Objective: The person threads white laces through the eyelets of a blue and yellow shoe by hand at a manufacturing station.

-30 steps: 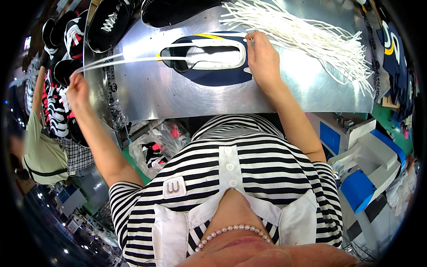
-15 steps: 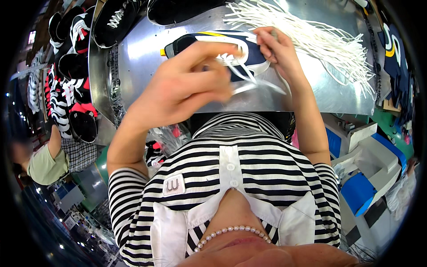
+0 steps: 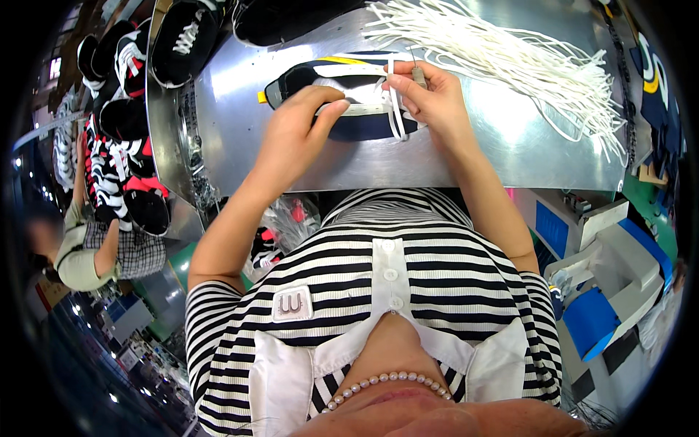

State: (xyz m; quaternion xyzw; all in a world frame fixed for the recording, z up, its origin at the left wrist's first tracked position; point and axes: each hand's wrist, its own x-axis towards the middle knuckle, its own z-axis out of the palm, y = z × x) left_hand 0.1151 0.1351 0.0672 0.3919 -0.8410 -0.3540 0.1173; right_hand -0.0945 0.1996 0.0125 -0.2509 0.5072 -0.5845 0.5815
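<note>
left hand (image 3: 295,135) has dropped back onto the navy shoe (image 3: 342,98), pinning it, while right hand (image 3: 429,102) now pinches the white lace (image 3: 397,109), so lacing's underway

A loose heap of white laces (image 3: 510,54) lies across the far right part of the metal table (image 3: 240,138). Black shoes with white laces (image 3: 182,36) sit at the table's far left corner, and further black, white and red shoes (image 3: 116,160) are stacked beyond its left edge. Beside that stack, another person (image 3: 95,251) in a checked top works, and a blue-and-white machine (image 3: 619,277) stands below the table's right end.
</note>
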